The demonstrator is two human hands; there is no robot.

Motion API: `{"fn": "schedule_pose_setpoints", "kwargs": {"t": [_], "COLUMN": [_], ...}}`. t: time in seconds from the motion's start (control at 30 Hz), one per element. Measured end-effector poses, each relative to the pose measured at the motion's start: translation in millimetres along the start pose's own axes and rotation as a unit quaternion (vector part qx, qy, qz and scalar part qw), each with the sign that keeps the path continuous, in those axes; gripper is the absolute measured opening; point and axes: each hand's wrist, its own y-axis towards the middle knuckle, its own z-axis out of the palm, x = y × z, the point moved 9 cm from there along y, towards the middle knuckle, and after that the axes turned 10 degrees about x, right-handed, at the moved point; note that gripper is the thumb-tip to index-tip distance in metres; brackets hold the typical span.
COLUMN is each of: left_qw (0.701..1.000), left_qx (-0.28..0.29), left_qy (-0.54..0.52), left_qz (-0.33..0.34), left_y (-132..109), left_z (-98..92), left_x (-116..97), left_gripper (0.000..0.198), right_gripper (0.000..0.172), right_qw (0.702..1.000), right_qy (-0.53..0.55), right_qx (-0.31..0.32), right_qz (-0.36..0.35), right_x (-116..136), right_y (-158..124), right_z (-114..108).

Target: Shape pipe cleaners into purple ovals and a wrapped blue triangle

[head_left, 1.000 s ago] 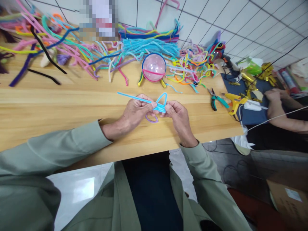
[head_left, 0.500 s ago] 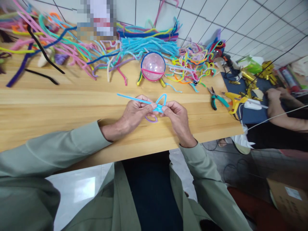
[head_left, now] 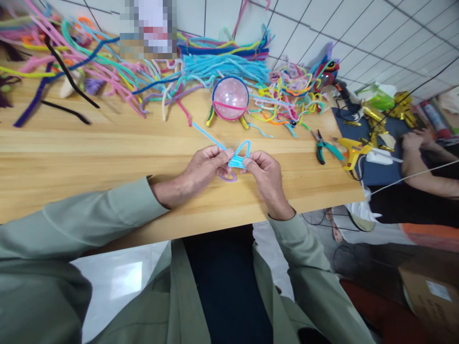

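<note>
My left hand (head_left: pixel 211 164) and my right hand (head_left: pixel 263 172) face each other above the wooden table (head_left: pixel 107 157), both pinching a blue pipe cleaner (head_left: pixel 236 162). Between the fingers it is folded into several side-by-side strands, with a pointed loop standing up at the top. One straight end slants up and left out of my left hand. A purple pipe cleaner loop (head_left: pixel 228 177) hangs just under the fingers; where it attaches is hidden. Beyond my hands a clear ball (head_left: pixel 230 98) with a blue and pink rim rests on the table, yellow-green pieces at its base.
Bundled blue pipe cleaners (head_left: pixel 222 69) and a loose multicoloured heap (head_left: pixel 290 95) line the tiled wall. Pliers (head_left: pixel 326 147) and a yellow glue gun (head_left: pixel 353 152) lie to the right. Another person's arm (head_left: pixel 416 157) rests by a dark blue mat (head_left: pixel 380 172). Black pipe cleaners (head_left: pixel 68 112) lie left.
The straight end of the blue pipe cleaner has swung upward to a steeper slant. My hands stay nearly in place, and the whole view has shifted slightly.
</note>
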Motion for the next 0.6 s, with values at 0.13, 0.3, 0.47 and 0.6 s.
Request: {"fn": "schedule_pose_setpoints", "kwargs": {"t": [0.13, 0.3, 0.47, 0.6], "left_qw": [0.999, 0.998, 1.0, 1.0], "left_qx": [0.002, 0.003, -0.001, -0.005], "left_qy": [-0.029, -0.061, -0.017, 0.009], "left_qz": [-0.026, -0.033, -0.006, 0.0], "left_y": [0, 0, 0, -1], "left_z": [2.1, 5.1, 2.0, -0.5], "left_x": [3, 3, -1, 0], "left_gripper": [0.04, 0.038, 0.047, 0.05], "right_gripper": [0.026, 0.024, 0.023, 0.027], "right_qw": [1.0, 0.999, 0.999, 1.0], "right_qy": [-0.009, -0.028, -0.03, -0.02], "right_qx": [-0.01, -0.026, -0.01, 0.013], "right_qz": [-0.011, -0.025, -0.024, -0.017], "right_x": [1, 1, 9, 13], "right_y": [0, -1, -3, -3], "right_z": [-2, -3, 2, 9]}}
